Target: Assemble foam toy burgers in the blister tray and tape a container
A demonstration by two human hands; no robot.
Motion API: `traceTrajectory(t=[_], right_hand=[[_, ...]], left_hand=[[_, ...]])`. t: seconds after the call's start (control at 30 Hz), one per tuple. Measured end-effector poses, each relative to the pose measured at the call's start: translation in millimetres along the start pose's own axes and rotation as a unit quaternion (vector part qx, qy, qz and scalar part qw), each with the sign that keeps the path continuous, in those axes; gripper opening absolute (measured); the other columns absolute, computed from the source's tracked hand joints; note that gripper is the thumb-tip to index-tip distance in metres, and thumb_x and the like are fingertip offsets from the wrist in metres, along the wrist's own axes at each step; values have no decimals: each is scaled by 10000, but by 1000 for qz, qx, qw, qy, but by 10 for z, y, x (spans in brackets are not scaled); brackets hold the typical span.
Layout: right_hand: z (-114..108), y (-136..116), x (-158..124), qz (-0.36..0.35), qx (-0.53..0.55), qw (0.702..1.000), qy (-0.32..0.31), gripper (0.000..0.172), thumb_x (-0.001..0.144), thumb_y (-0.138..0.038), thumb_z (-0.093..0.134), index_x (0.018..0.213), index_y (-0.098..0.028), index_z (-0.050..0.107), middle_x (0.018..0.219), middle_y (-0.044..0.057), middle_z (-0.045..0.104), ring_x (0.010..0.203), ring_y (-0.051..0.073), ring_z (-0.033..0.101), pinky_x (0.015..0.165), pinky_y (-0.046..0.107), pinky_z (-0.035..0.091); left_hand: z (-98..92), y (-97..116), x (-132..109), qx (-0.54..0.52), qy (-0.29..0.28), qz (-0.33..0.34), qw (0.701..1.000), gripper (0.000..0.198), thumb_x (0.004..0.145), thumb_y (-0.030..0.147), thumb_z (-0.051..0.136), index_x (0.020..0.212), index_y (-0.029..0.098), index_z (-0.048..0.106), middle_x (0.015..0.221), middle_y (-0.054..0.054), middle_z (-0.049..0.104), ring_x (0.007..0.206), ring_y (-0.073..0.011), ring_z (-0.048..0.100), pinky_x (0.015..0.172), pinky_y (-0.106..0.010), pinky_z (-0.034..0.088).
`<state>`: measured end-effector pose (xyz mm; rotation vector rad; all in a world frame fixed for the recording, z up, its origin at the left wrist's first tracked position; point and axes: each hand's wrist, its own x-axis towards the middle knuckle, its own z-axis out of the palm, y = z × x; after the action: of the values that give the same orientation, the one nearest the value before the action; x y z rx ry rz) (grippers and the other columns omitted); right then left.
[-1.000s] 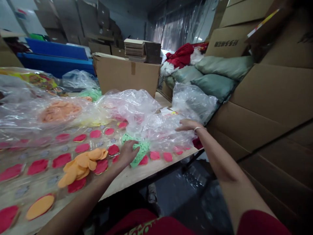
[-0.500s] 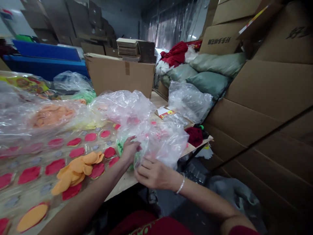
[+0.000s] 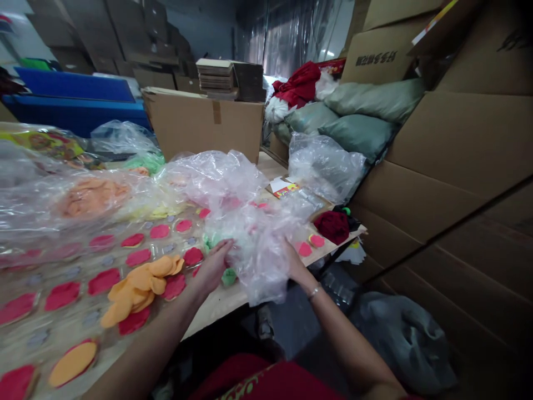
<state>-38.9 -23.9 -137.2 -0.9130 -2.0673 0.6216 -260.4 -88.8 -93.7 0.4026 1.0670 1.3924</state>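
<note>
One crumpled clear bag is flanked by two hands, the left hand and the right hand, at the front edge of the bench; whether it is pinched cannot be told. The bench is backed by one large carton. Green pieces are partly covered, and the right fingertips hidden, by the bag.

Both arms, seen from above: the left forearm runs obliquely forward and to the right; the left hand lies in line with it, back upward, fingers bent forward; the right forearm slants forward and to the left; the right hand points forward, fingertips hidden; the two hands stand apart, roughly level.
</note>
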Motion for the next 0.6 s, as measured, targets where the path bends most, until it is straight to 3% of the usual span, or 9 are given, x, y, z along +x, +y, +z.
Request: traceTrajectory(t=[0.1,0.17,0.27,0.37,0.5,0.6], right_hand=[[330,-332,346,-99,-29,986,-132,715,779,-378,641,1390,-104,392,1443,201,367,1373,335,291,1110,512,293],[494,-570,497,-189,-16,962,-198,688,726,-368,701,1338,-152,472,1427,155,403,1373,325,283,1139,491,243],[610,-732,563,-246,53,943,-219,630,670,-380,755,1241,-199,557,1357,115,484,1308,312,371,1142,451,237],[573,-576,505,-167,181,956,-160,506,738,-427,694,1169,-187,581,1305,120,512,1235,276,460,1075,416,345],[515,-238,466,70,259,963,4,364,812,-457,614,1055,-188,579,1144,93,577,1089,214,557,955,373,437],[616,-224,577,162,270,949,0,475,737,-464,685,1086,-181,531,1056,72,600,999,188,574,870,327,465]], left_hand=[[-103,69,-167,29,-123,-80,989,413,781,512,640,975,150,680,903,-96,709,828,-243,664,667,-315,520],[-156,130,-230,45,-125,-95,987,398,771,480,666,995,152,685,914,-101,719,893,-266,664,729,-333,525],[-208,191,-225,67,-87,-85,990,311,774,317,697,1028,138,679,915,-99,728,884,-261,676,765,-332,533],[-293,215,-134,9,-55,-67,996,248,862,271,586,1040,117,665,894,-96,731,842,-228,687,787,-325,545],[-433,201,12,-101,31,-39,994,289,944,256,391,989,123,644,808,-71,727,793,-196,695,810,-326,559],[-413,119,91,-63,40,-18,997,286,914,198,369,971,148,645,764,-67,712,807,-229,697,820,-372,559]])
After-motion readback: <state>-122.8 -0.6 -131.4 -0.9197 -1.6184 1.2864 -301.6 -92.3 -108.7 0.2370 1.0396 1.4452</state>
